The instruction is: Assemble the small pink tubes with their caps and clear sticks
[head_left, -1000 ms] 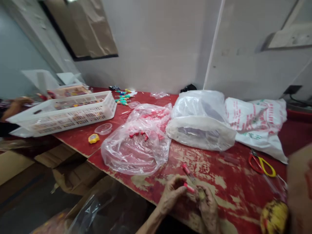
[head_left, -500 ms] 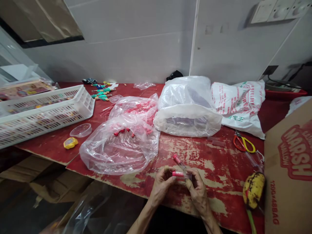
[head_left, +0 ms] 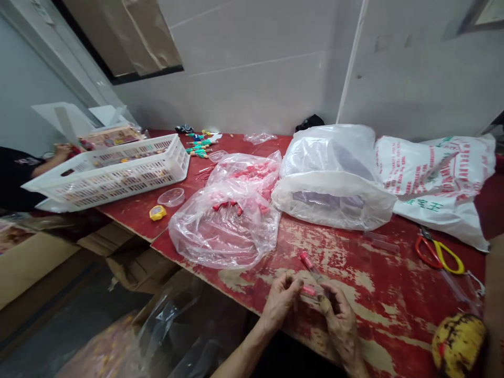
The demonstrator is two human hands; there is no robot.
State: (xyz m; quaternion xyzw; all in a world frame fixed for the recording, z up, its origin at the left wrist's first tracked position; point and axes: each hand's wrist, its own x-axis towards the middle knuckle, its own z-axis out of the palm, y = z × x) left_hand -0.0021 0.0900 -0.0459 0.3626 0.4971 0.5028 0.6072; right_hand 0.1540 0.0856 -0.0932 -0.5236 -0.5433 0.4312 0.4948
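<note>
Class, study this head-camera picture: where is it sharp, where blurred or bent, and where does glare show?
Head view: the hands and the pink piece they pinch are fairly sharp; the basket and the lower left corner are smeared; the wall seam leans from wide-angle distortion; soft glare whitens the clear bags; light is even, shadows faint.

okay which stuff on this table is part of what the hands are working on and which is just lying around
In use:
left hand and right hand, both on a small pink-capped tube
second pink-capped tube just beyond
clear bag of pink pieces

Lying about:
scissors
banana
white basket
yellow tape measure
</note>
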